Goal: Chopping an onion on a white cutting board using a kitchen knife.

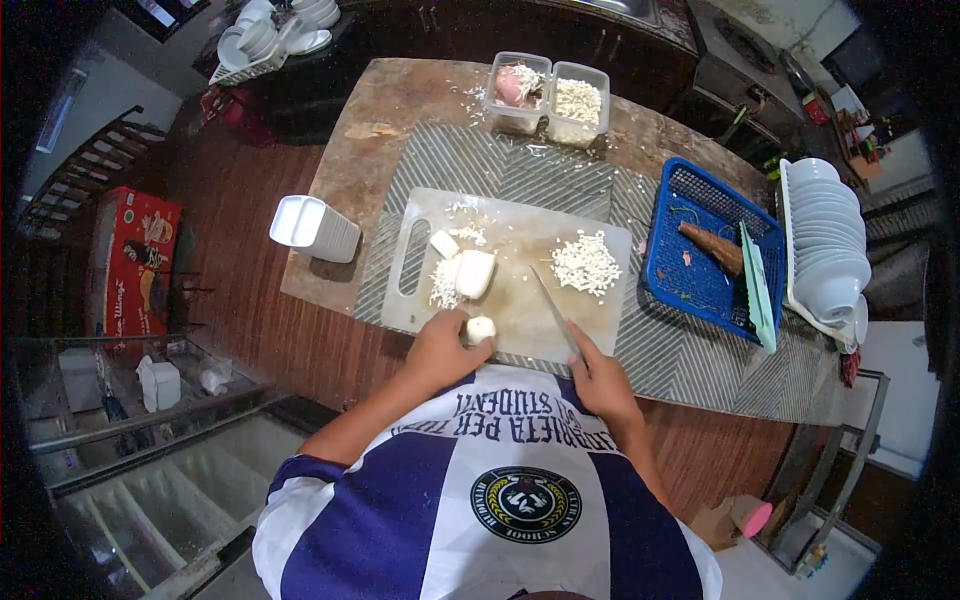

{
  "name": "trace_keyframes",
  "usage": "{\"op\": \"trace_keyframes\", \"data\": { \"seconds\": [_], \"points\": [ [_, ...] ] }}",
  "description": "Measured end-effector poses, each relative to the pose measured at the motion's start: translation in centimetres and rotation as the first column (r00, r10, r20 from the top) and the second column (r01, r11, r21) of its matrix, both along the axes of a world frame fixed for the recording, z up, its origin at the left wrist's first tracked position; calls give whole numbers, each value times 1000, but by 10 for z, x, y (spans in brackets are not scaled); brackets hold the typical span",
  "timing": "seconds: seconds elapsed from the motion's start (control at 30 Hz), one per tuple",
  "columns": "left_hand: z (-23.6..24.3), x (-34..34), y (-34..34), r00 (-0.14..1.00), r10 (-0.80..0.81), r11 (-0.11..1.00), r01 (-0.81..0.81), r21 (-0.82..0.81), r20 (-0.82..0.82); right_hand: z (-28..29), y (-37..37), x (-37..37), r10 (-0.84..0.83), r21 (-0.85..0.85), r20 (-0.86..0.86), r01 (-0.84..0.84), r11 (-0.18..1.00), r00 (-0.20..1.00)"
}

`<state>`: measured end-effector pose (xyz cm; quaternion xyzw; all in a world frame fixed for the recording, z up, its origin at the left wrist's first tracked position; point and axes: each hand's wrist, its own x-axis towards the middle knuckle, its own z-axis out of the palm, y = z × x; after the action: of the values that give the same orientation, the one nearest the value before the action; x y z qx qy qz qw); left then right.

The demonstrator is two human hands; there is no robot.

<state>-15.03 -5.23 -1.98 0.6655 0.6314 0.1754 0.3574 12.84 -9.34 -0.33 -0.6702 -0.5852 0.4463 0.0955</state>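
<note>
White chunk (481,331) sits near the lower edge of the cutting board (520,225), just below the centre of the frame, with the fingers of the left hand (438,352) curled narrowly about it. Right of it, the right hand (603,383) has its fingers closed around the handle of a knife (552,308), whose blade slants toward the upper left over the board. A larger white block (475,274) lies above the chunk, while a pile of white bits (586,263) lies at the board's right. At upper centre, two clear tubs stand side by side on the bench (370,100).
</note>
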Motion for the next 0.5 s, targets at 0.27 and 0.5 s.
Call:
{"op": "trace_keyframes", "data": {
  "seconds": [0.27, 0.5],
  "points": [
    [-7, 60, 35, 989, -141, 982, 135, 131, 40, -10, 3, 1, -75, 59, -85, 80, 995, 993],
    [-7, 68, 38, 968, -219, 973, 226, 46, -125, -21, 9, 1, -123, 170, -212, 160, 972, 970]
  ]
}}
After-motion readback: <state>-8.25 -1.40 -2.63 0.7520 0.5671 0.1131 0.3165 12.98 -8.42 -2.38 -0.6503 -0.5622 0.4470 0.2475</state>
